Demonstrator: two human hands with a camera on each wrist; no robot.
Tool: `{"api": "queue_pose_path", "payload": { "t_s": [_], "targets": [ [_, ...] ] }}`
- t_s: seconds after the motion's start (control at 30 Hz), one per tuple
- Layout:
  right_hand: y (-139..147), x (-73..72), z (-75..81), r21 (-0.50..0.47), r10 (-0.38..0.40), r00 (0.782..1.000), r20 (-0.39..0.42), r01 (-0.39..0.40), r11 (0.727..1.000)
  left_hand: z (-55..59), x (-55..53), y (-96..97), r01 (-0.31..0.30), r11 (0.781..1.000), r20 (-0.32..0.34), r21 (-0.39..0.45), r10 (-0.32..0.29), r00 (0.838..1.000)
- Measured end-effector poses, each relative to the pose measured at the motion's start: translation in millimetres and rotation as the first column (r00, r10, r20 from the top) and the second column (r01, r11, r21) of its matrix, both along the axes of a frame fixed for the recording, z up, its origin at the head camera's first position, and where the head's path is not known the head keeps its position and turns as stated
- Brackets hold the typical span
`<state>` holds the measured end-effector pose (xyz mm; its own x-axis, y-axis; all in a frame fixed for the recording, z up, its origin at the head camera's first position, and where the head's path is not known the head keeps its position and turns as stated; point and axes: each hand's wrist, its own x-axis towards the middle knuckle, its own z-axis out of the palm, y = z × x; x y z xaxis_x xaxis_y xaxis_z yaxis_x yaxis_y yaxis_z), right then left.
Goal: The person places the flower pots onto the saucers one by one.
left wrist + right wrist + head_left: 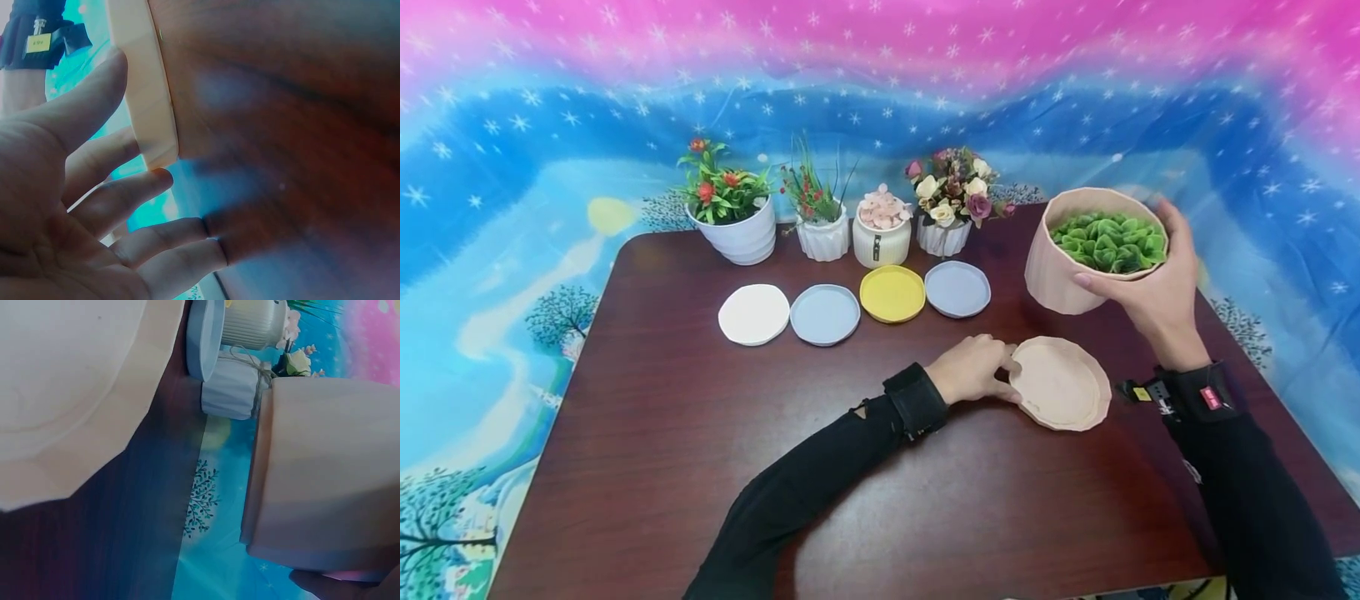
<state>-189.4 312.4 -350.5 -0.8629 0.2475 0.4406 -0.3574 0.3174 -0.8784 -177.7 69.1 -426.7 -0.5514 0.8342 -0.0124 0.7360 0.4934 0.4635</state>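
My right hand [1172, 283] grips a large pale pink flower pot [1060, 267] of green leafy succulents [1108, 242] by its right side, holding it above the table. In the right wrist view the pot's smooth side [331, 475] fills the right part, with a fingertip below it. My left hand [973, 371] holds the left rim of a matching round, many-sided saucer [1063, 383], thumb nearer me and fingers on the far side. The left wrist view shows the thumb and bent fingers at the saucer's edge [147, 94], the other fingers reaching past it.
White, light blue, yellow and grey-lilac saucers [754, 315] lie in a row mid-table. Behind them stand a red-flowered plant [733, 225], a grassy plant [823, 233], a pink-flowered pot [882, 237] and a rose pot [943, 237]. A printed cloth [850, 108] hangs behind the dark wooden table [700, 433].
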Motion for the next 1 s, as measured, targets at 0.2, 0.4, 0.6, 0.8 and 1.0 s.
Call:
{"api": "queue_pose_path", "payload": {
  "t_s": [0.2,0.4,0.6,0.8,1.0],
  "targets": [
    [7,15.0,-1.0,0.183,-0.125,0.987,0.098,0.106,0.978,0.7,-0.7,0.4,0.000,1.000,-0.005,0.004,0.000,1.000],
    [11,22.4,-3.7,0.286,-0.182,0.974,0.133,0.138,0.948,2.6,-1.7,-0.2,-0.003,1.000,-0.006,0.000,0.003,1.000],
    [11,32.1,-6.3,0.310,-0.200,0.967,0.159,0.144,0.940,2.0,-2.2,0.2,0.007,1.000,-0.007,0.008,-0.007,1.000],
    [12,38.8,-9.8,0.292,-0.195,0.968,0.160,0.142,0.946,0.4,-2.7,0.3,0.013,1.000,-0.024,0.013,-0.013,1.000],
    [17,46.1,-17.4,0.254,-0.153,0.982,0.110,0.121,0.960,0.7,-2.3,0.9,0.011,1.000,-0.017,0.002,-0.011,1.000]
  ]
}}
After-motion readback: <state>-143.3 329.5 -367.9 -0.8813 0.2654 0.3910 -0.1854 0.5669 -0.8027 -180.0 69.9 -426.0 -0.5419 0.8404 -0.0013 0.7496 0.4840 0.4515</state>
